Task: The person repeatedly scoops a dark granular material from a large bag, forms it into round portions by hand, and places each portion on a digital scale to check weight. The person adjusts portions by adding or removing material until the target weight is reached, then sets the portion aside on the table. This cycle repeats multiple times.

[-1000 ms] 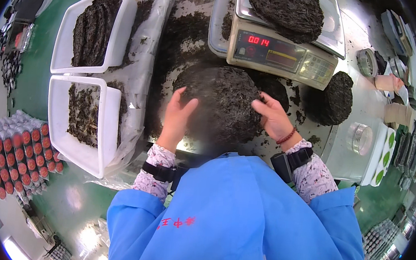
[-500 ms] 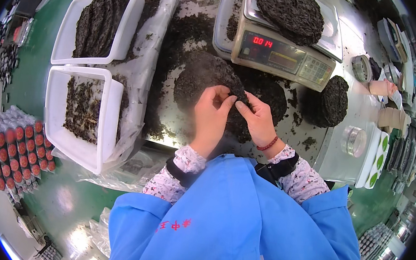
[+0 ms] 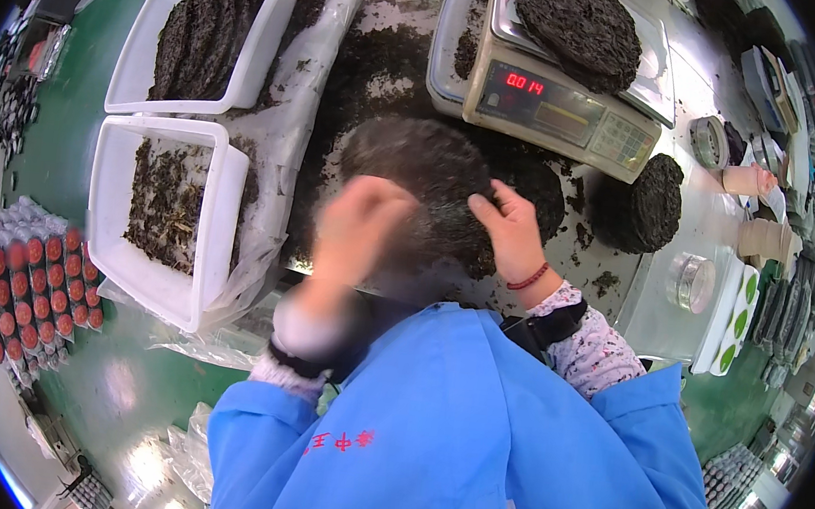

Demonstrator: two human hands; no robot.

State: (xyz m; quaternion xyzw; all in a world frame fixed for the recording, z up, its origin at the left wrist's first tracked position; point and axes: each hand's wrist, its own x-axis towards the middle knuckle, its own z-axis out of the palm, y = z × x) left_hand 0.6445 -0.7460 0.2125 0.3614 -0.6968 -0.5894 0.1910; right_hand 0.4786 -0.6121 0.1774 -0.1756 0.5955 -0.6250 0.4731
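Note:
A round dark disc of dried seaweed (image 3: 417, 157) is tilted up above the worktable, its left side smeared by motion. At its right edge my right hand (image 3: 513, 233) pinches the rim between thumb and fingers. My left hand (image 3: 361, 226) is at the disc's lower left, too blurred to show its fingers. Behind my right hand another seaweed disc (image 3: 539, 194) lies on the table, partly hidden. On the digital scale (image 3: 578, 109) just beyond rests a further disc (image 3: 581, 31), and its red display is lit.
To the left stand a white tub with several seaweed discs (image 3: 208, 34) and a white tub (image 3: 218, 236) holding loose flakes. More stacked discs (image 3: 656, 205) sit right of the scale. A clear round container (image 3: 691, 282) is near the right edge. Flakes (image 3: 378, 55) litter the table.
My left hand has come away from beside the right and swung left and down, blurring. My right hand keeps its pinch on the disc's rim. The view has shifted slightly.

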